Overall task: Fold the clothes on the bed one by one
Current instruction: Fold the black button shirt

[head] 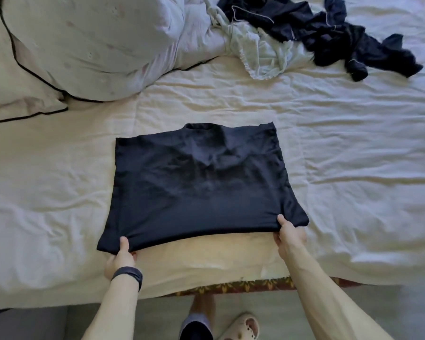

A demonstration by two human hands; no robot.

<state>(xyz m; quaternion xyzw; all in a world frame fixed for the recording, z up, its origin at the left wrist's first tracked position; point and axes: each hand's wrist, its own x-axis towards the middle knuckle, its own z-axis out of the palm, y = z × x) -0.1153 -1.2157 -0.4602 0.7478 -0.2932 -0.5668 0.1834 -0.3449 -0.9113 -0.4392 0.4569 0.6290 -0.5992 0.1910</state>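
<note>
Two-handed pinch observed on near edge of shirt [201, 180]: left hand [119, 258], right hand [290, 238], thumbs on top. Recommend lifting evenly, folding to far edge, aligning corners.

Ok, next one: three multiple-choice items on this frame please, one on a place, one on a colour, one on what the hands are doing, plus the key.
1. Where do the unfolded clothes lie?
A) on the floor
B) farther up the bed, right of the navy shirt
C) under the navy shirt

2. What colour is the band on the left wrist?
A) white
B) red
C) black

3. What are the left hand and right hand doing?
A) each pinches the shirt's near edge
B) both lie flat on the sheet
C) only the left holds the shirt

1 B: the crumpled heap sits at the top right.
2 C: it reads black.
3 A: a thumb lies on the cloth at each near corner.
</note>
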